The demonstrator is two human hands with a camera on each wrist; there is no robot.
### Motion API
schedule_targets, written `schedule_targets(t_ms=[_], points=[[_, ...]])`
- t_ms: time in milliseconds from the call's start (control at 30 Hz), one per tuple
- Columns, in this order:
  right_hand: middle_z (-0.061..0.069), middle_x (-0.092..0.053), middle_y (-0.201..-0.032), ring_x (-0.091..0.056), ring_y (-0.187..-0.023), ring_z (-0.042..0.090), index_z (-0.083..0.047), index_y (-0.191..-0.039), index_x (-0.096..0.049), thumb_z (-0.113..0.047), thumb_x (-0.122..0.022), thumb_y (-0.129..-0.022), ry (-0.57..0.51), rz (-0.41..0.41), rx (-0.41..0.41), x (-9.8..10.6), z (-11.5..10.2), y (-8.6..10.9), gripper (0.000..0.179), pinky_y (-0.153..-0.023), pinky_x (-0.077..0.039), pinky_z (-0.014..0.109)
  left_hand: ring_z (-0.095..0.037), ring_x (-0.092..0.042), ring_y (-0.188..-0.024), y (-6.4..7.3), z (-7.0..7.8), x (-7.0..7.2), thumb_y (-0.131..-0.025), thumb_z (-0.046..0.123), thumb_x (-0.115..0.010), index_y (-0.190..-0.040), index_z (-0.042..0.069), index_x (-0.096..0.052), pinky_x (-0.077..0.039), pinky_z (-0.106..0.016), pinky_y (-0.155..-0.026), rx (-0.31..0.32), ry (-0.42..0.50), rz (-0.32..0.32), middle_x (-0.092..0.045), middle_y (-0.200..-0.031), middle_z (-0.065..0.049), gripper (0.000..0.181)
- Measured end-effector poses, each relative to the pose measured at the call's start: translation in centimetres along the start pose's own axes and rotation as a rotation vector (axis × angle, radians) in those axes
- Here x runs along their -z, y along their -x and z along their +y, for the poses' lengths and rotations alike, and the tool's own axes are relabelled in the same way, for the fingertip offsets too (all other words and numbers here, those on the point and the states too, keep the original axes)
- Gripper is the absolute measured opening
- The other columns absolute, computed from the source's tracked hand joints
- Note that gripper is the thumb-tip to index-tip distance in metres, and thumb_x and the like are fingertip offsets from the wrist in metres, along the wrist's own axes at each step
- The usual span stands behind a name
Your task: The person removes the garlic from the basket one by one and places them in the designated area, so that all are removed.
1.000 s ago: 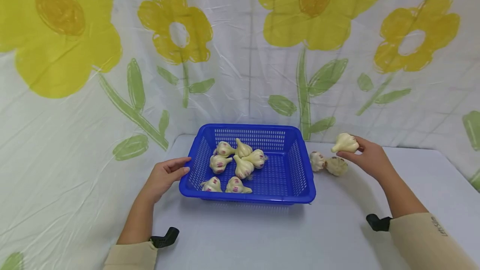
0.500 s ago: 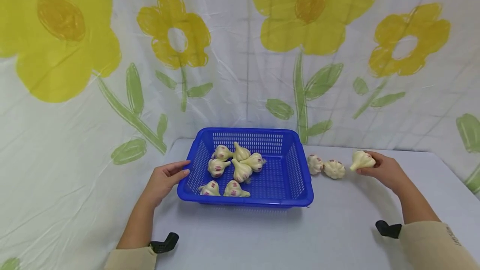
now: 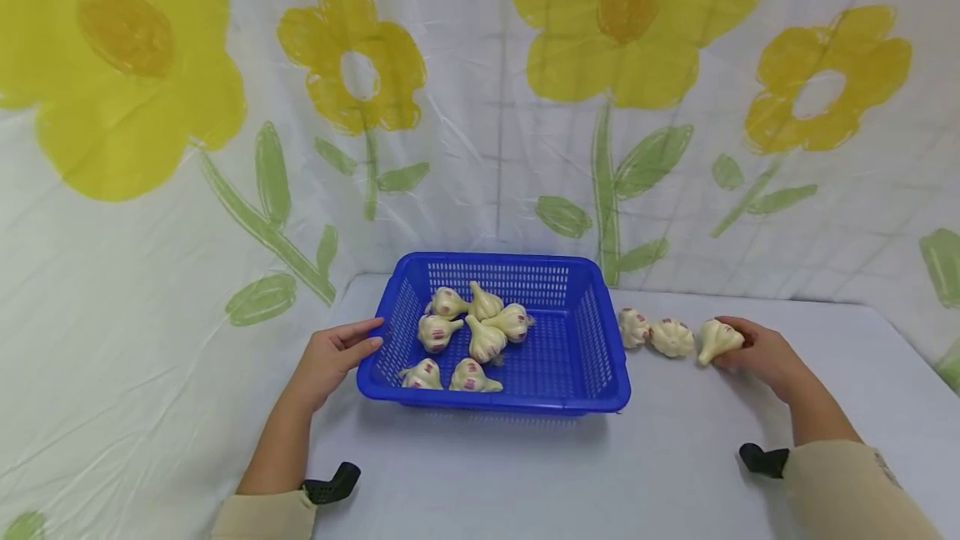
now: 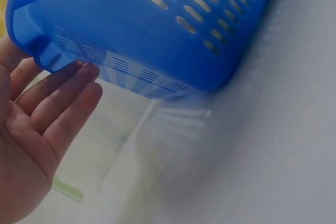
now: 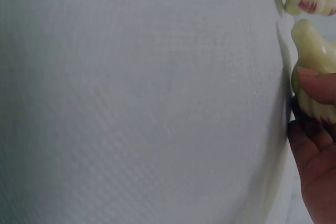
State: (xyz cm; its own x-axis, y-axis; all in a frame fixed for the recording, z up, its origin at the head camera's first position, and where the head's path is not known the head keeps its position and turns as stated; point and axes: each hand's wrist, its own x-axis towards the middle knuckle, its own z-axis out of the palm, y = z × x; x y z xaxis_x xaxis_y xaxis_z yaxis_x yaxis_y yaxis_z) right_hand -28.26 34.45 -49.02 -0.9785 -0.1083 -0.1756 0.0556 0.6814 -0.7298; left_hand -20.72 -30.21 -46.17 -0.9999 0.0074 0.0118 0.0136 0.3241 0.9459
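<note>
White worktop [image 3: 555, 482]. Blue basket [image 3: 495, 399] on it, seven garlic bulbs [image 3: 487, 340] inside. Left hand [image 3: 330, 361]: straight fingers touching basket's left side. Right hand [image 3: 768, 361]: grasping single bulb [image 3: 718, 340] between thumb and fingers, stem protruding; two loose bulbs [image 3: 672, 338] between it and basket.

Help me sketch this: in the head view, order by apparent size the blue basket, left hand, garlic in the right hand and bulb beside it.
1. Blue basket
2. Left hand
3. Garlic in the right hand, bulb beside it: too alike to rank
</note>
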Motion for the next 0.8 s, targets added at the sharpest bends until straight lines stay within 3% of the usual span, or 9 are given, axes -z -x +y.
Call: schedule_targets(t_ms=[367,600,800], points=[[0.036,-0.024,-0.153,-0.030,-0.134,0.051,-0.004,-0.154,-0.026,-0.005,-0.071,-0.084,-0.017,-0.044,0.006,-0.7,-1.0,-0.6,0.084,-0.104,-0.032,0.068,-0.011,-0.070,-0.100,-0.1,0.0,0.2,-0.091,0.035,-0.070,-0.136,0.004,-0.058,-0.057,-0.025,-0.086,-0.008,-0.003,-0.001,-0.061,-0.133,-0.022,0.056],[0.037,-0.021,-0.154,-0.023,-0.139,0.056,-0.008,-0.157,-0.017,-0.004,-0.072,-0.083,-0.022,-0.056,0.003,-1.1,-1.6,-0.8,0.093,-0.107,-0.027,0.071,-0.015,-0.070,-0.104,-0.2,-0.2,0.1,-0.090,0.037,-0.071,-0.136,0.007,-0.059,-0.056,-0.027,-0.088,0.000,-0.010,0.006,-0.062,-0.133,-0.018,0.056],[0.038,-0.022,-0.153,-0.026,-0.137,0.055,-0.002,-0.156,-0.018,-0.001,-0.071,-0.081,-0.013,-0.042,0.007,-1.1,-1.5,-0.6,0.091,-0.106,-0.029,0.070,-0.019,-0.069,-0.107,-0.3,-0.3,0.0,-0.091,0.039,-0.070,-0.137,0.008,-0.059,-0.056,-0.028,-0.089,-0.003,-0.024,-0.002,-0.061,-0.134,-0.018,0.057]])
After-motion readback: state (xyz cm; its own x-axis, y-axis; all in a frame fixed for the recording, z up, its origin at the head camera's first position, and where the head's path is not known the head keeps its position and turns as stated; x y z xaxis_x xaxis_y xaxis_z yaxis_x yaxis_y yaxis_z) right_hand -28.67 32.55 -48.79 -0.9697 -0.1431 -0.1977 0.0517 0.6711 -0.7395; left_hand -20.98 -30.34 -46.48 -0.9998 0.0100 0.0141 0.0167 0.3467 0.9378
